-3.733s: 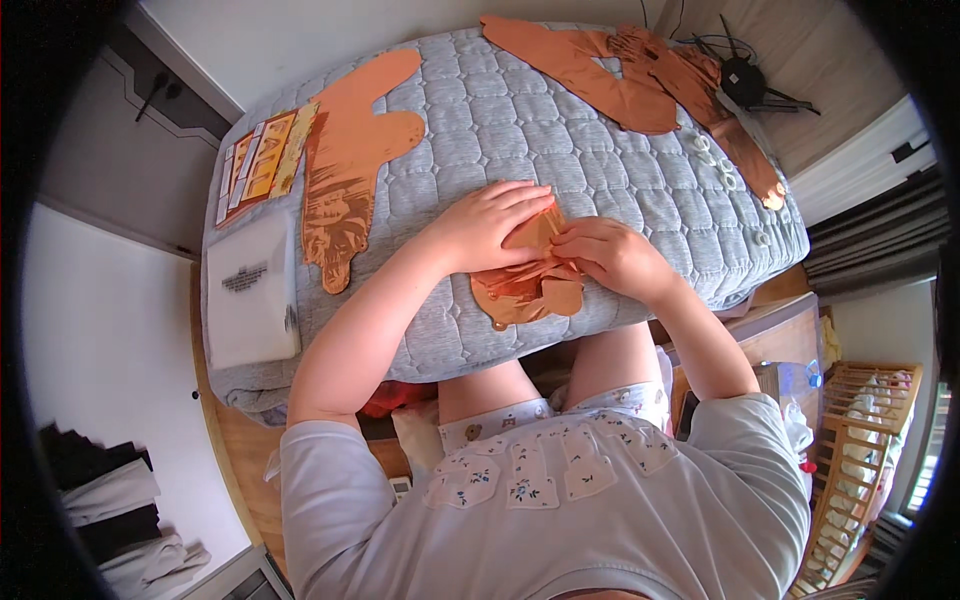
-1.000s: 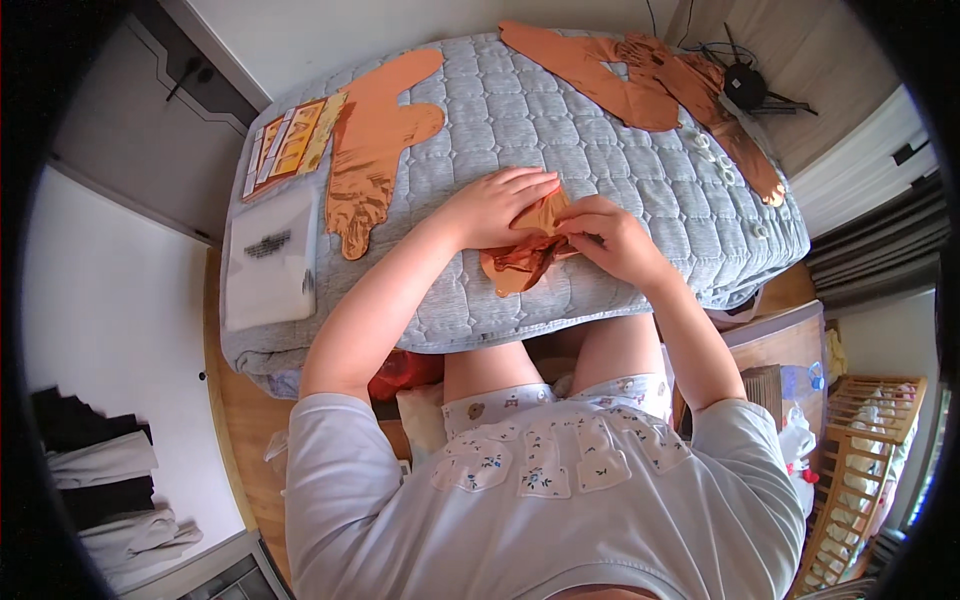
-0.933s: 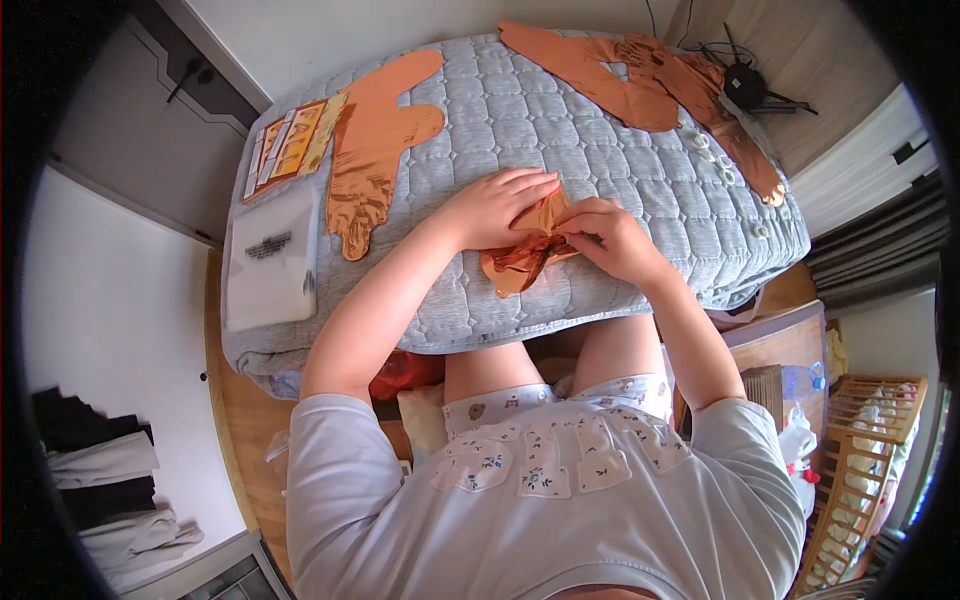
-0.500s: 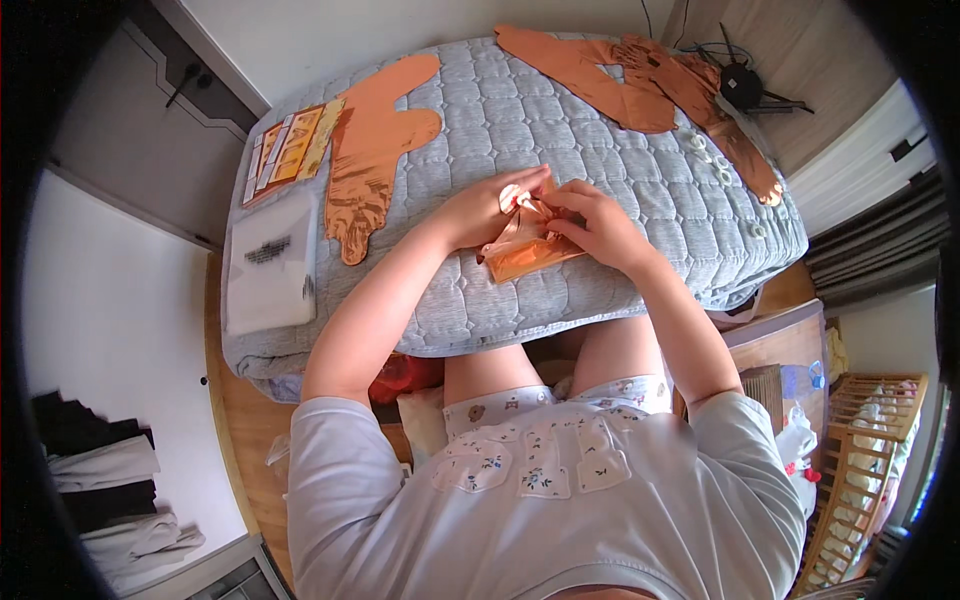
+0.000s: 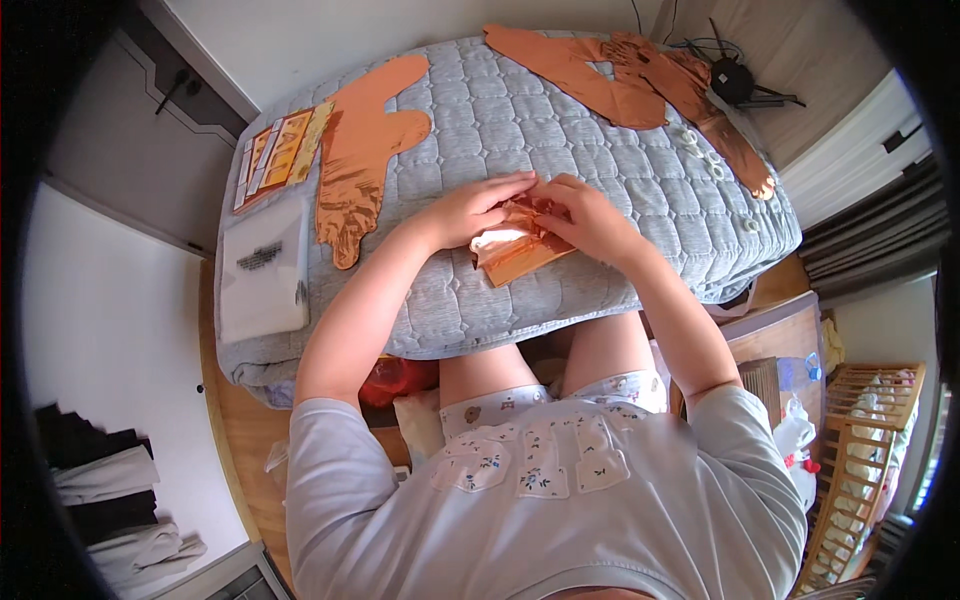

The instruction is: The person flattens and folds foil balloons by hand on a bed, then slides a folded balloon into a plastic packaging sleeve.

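A copper-coloured foil balloon [image 5: 520, 262], flat and folded into a crumpled, shiny bundle, lies on the near part of the grey quilted mattress [image 5: 465, 310]. My left hand [image 5: 470, 212] grips its far left side, fingers stretched along the top and thumb on the foil. From the other side my right hand [image 5: 590, 220] pinches the foil between thumb and bent fingers. The fingertips of both hands nearly meet, hiding the far part of the bundle. A larger flat foil balloon [image 5: 375, 130] is spread out left of my hands.
More flat foil balloons [image 5: 590, 85] lie at the far right, beside a black router [image 5: 732, 80]. Several small white rings [image 5: 715, 172] rest near them. At the left edge are printed colourful packages [image 5: 285, 150] and a translucent plastic bag [image 5: 262, 270].
My left hand has flattened down over the foil, and my right fingers have curled inward. The bundle has turned slightly, and its pale tip no longer stands up between my hands.
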Tool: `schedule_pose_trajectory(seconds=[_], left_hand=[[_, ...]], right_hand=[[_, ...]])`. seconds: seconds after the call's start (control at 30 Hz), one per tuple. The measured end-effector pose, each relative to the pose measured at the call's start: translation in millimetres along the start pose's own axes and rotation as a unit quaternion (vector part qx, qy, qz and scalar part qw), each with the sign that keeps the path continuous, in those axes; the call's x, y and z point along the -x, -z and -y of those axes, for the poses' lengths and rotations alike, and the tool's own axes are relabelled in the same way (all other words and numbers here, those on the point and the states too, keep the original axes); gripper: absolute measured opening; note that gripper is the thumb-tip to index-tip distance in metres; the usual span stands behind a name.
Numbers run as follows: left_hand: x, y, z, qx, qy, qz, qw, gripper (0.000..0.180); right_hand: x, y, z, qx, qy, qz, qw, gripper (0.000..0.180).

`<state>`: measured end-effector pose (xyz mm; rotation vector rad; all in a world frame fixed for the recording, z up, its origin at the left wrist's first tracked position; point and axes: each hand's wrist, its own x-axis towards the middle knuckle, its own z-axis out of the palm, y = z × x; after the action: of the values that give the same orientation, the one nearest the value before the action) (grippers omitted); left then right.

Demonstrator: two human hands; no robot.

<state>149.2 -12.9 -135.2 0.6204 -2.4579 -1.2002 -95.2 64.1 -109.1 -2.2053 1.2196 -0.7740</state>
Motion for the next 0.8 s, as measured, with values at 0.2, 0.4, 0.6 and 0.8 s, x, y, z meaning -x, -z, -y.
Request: schedule_pose_trajectory(seconds=[0.2,0.4,0.6,0.8], left_hand=[[16,-25,1,-0.277,-0.072,-0.063,0.956,0.052],[23,-69,-32,-0.309,0.079,-0.166,0.933,0.057],[10,-102,-43,-0.325,0.173,-0.247,0.896,0.060],[11,-90,-40,-0.259,0.209,-0.218,0.917,0.058]], right_hand=[[21,1,-1,-0.026,0.026,-0.057,0.998,0.029],[27,-6,-3,0.081,0.101,-0.058,0.990,0.024],[4,10,-7,0.078,0.070,0.031,0.994,0.021],[2,1,-14,0.149,0.023,0.038,0.988,0.021]])
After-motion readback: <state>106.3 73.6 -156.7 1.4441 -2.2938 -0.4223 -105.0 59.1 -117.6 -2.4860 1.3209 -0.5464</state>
